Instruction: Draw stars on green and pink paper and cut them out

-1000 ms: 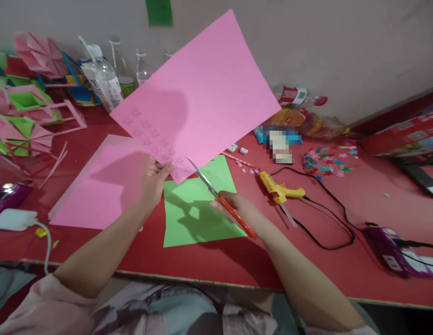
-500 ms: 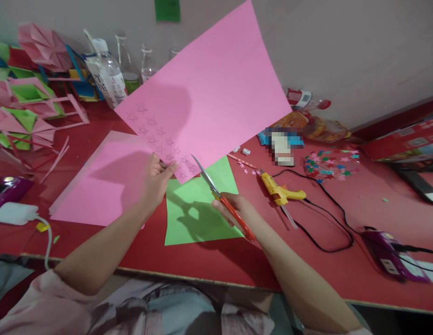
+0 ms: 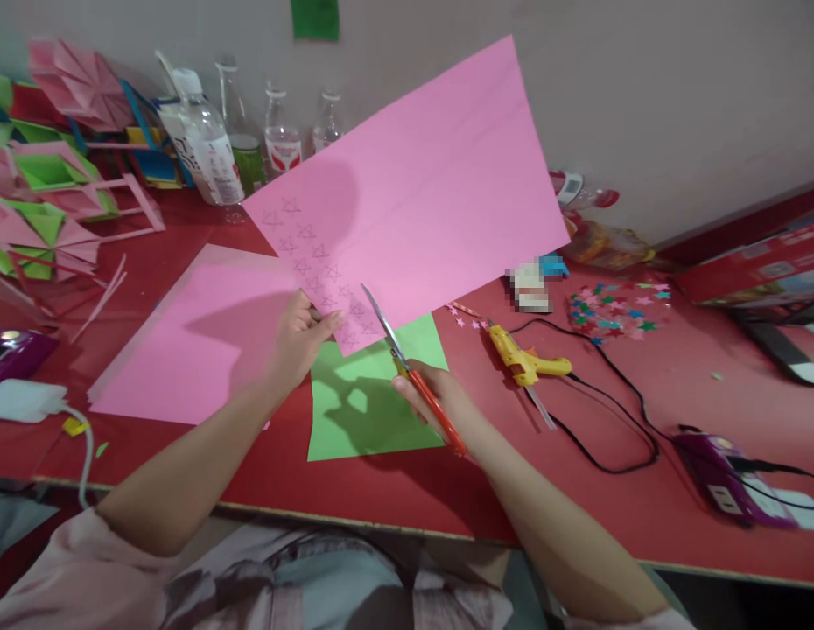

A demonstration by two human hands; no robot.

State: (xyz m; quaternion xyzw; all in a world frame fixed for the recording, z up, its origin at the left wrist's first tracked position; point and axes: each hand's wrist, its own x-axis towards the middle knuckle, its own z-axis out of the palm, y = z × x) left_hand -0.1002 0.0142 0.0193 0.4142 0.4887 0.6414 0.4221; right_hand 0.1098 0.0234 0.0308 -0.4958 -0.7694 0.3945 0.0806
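A large pink sheet of paper (image 3: pixel 439 184) is held up over the table, with rows of small stars drawn in its lower left part. My left hand (image 3: pixel 306 337) pinches its lower left edge between thumb and fingers. In my right hand (image 3: pixel 439 394) are orange-handled scissors (image 3: pixel 437 407), their blades pointing up and left at the sheet's lower edge, beside the drawn stars. One blade lies in front of the paper. Below the hands lies a green sheet (image 3: pixel 354 411), with shadows across it. A stack of pink paper (image 3: pixel 190 341) rests to the left.
Right of my hands lie a yellow glue gun (image 3: pixel 529 360) with a black cord and a bag of coloured stars (image 3: pixel 617 311). Folded paper models (image 3: pixel 39 219) crowd the left side. Bottles (image 3: pixel 214 144) stand by the wall. Purple power strips (image 3: pixel 728 477) sit at both sides.
The pink sheet has tilted clockwise, its upper corner coming down and right, so more of the bottles shows. My left hand has shifted slightly right; the scissors stay at the lower edge.
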